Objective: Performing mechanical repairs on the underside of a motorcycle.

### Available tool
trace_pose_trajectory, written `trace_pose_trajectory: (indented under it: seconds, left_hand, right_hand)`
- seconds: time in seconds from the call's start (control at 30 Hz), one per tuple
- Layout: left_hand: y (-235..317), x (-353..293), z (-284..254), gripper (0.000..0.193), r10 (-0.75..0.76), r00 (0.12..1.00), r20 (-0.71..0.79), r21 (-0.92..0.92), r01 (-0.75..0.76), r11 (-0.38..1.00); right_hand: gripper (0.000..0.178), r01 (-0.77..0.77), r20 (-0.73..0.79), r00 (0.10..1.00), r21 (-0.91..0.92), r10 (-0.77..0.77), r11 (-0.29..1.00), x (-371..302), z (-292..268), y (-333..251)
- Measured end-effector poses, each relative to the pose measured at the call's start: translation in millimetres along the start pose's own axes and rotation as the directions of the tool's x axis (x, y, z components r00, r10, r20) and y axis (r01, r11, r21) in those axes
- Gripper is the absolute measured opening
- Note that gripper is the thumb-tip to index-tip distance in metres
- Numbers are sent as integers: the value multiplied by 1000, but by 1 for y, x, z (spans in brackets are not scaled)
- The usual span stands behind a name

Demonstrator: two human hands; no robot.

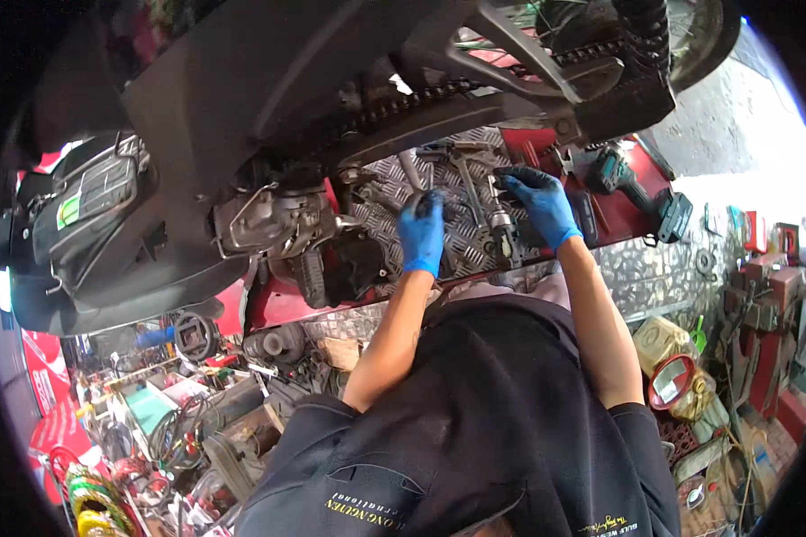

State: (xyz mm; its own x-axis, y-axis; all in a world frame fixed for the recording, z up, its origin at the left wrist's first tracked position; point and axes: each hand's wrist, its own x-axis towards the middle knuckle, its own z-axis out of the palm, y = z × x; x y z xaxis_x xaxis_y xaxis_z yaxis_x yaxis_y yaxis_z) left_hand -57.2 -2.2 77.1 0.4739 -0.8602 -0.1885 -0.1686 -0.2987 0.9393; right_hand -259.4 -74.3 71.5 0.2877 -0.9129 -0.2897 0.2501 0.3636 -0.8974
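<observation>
My left hand (423, 234), in a blue glove blackened at the fingers, is closed above a patterned metal plate (394, 228). A grey metal rod (410, 170) meets its fingertips; whether it is gripped I cannot tell. My right hand (546, 210), gloved the same way, reaches in from the right with thumb and fingers drawn together. By its fingertips is a small silvery piece, too small to name. Between the hands lie a long wrench (471, 192) and a dark-and-silver tool (502, 234). Above them runs the motorcycle's swingarm (439, 130) with its chain (403, 106).
The motorcycle's engine (282, 219) and dark bodywork (175, 215) fill the left. A teal-and-black cordless power tool (622, 179) lies on the red mat (613, 228) at right. Cluttered parts and tools cover the lower left. A yellowish jug (661, 340) and a red-rimmed round item (672, 383) stand lower right.
</observation>
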Motion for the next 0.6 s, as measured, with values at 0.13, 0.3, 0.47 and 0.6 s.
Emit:
trace_pose_trajectory:
  seconds: [0.13, 0.3, 0.47, 0.6]
  left_hand:
    - [-3, 7, 7, 41, -80, 985, -156, -296, 30, 955]
    - [-13, 50, 29, 37, -138, 873, -469, -338, -33, 940]
    - [-26, 88, 43, 31, -126, 556, -822, -190, -60, 980]
    - [-25, 90, 44, 27, -92, 557, -825, -76, 53, 996]
  right_hand:
    - [21, -5, 80, 997, -13, 6, 1000, -2, 29, 1]
    - [20, -69, 147, 986, -93, 83, 993, -23, 32, 15]
    - [20, -119, 184, 970, -199, 157, 973, -37, 19, 8]
    - [20, -104, 199, 966, -281, 164, 954, -33, -7, 8]
